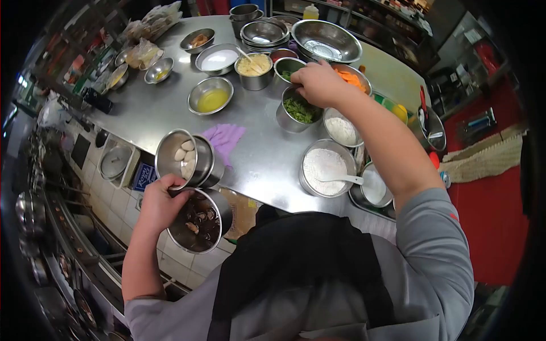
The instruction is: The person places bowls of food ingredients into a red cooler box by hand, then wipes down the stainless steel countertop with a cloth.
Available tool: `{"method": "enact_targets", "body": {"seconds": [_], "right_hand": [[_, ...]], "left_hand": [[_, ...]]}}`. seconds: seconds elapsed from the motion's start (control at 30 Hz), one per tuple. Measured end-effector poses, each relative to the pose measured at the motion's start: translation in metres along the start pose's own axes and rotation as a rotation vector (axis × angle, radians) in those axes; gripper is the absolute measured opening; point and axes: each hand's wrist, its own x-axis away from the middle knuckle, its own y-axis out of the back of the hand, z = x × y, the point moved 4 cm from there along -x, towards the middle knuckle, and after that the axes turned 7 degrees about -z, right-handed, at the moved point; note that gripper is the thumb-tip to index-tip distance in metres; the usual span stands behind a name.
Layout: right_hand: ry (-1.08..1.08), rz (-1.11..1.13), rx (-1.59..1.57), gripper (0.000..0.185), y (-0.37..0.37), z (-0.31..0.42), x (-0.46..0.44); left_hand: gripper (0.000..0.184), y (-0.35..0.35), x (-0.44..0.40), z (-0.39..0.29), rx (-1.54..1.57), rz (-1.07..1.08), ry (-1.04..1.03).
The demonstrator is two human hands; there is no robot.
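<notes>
Level Pot Handling

The left hand (pixel 158 206) pinched the rim of the dark-liquid pot (pixel 224 211) beside the counter (pixel 259 150); a level hold limited spill risk. The right hand (pixel 319 84) reached over the greens bowl (pixel 276 76), grip hidden.

From my end: steel table (pixel 267 145) carries purple glove (pixel 226 139), yellow-liquid bowl (pixel 211 95), green-leaf pot (pixel 297 112), white-powder bowl (pixel 326 169), large empty steel bowl (pixel 325 41), stacked bowls (pixel 264 34).
</notes>
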Motion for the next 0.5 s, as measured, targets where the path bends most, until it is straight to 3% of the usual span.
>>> {"method": "enact_targets", "body": {"seconds": [0.2, 0.5], "right_hand": [[0.060, -0.204, -0.120, 0.011, 0.084, 0.017, 0.101], [-0.206, -0.278, -0.101, 0.012, 0.154, 0.028, 0.307]], "left_hand": [[0.024, 0.005, -0.031, -0.067, 0.005, 0.109, -0.202], [0.020, -0.037, -0.066, -0.190, 0.098, 0.371, -0.636]]}}
